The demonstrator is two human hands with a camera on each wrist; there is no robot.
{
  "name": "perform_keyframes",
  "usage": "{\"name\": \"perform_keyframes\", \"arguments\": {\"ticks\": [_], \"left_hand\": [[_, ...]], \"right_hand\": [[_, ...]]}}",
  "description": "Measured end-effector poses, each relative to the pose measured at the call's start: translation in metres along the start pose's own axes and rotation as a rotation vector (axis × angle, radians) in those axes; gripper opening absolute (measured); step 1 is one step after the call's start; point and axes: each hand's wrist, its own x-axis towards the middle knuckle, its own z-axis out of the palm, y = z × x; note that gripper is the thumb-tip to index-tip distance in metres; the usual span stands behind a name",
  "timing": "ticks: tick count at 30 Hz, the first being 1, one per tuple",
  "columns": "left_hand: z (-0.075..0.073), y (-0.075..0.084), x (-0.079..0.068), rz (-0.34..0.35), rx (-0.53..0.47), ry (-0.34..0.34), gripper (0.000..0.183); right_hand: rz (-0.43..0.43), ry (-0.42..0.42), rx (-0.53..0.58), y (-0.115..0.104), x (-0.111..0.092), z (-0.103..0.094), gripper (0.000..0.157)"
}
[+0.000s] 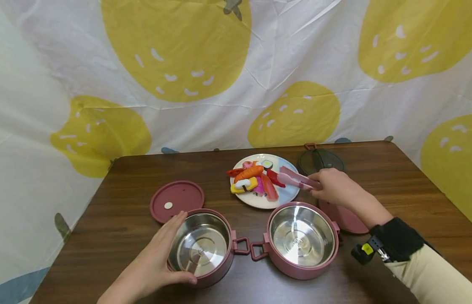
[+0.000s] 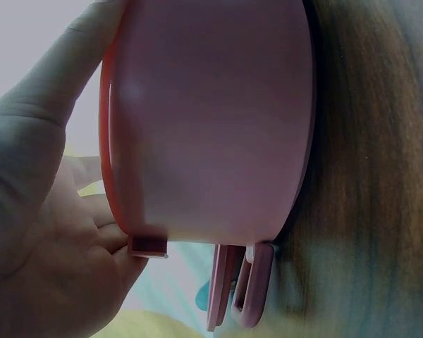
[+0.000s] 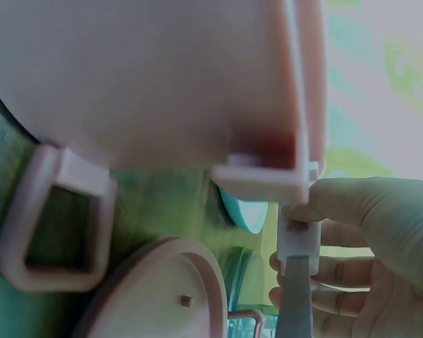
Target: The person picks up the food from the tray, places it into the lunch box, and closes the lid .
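Observation:
My left hand (image 1: 154, 253) rests against the left side of a dusky-pink pot (image 1: 222, 268), fingers stretched along the rim and thumb at its front edge. The pot has a bare steel inside. My right hand (image 1: 334, 188) holds pink tongs (image 1: 296, 179) over a plate (image 1: 289, 196) behind the pots. The tong tips overlap a red food piece (image 1: 274, 177) in the head view. Also on the plate are an orange carrot-like piece (image 1: 249, 173), a yellow piece with white on top (image 1: 243, 185) and a sushi roll (image 1: 267, 164). In the right wrist view, thumb and fingers pinch the tongs (image 3: 297, 243).
A second dusky-pink pot (image 1: 302, 272) with a steel inside stands on the right, its handle close to the first pot's. A round pink lid (image 1: 178, 196) lies at left; another lid (image 1: 346, 219) lies beneath the right forearm. A dark see-through lid (image 1: 323, 160) lies by the back edge.

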Motion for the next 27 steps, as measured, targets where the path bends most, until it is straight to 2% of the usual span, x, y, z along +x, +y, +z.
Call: {"name": "perform_keyframes", "arguments": {"ticks": [8, 16, 23, 27], "left_hand": [[-0.001, 0.000, 0.000, -0.001, 0.007, 0.000, 0.125], [-0.002, 0.001, 0.000, -0.006, -0.008, -0.014, 0.126], [-0.002, 0.001, 0.000, -0.012, -0.008, -0.018, 0.125], [-0.004, 0.001, 0.000, -0.025, -0.017, -0.027, 0.125]], "right_hand": [[-0.096, 0.027, -0.136, 0.003, 0.010, -0.007, 0.021], [-0.055, -0.078, -0.172, -0.002, 0.022, -0.017, 0.024], [-0.068, -0.092, -0.216, -0.007, 0.032, -0.022, 0.013], [-0.051, -0.116, -0.226, -0.011, 0.035, -0.024, 0.011]]}}
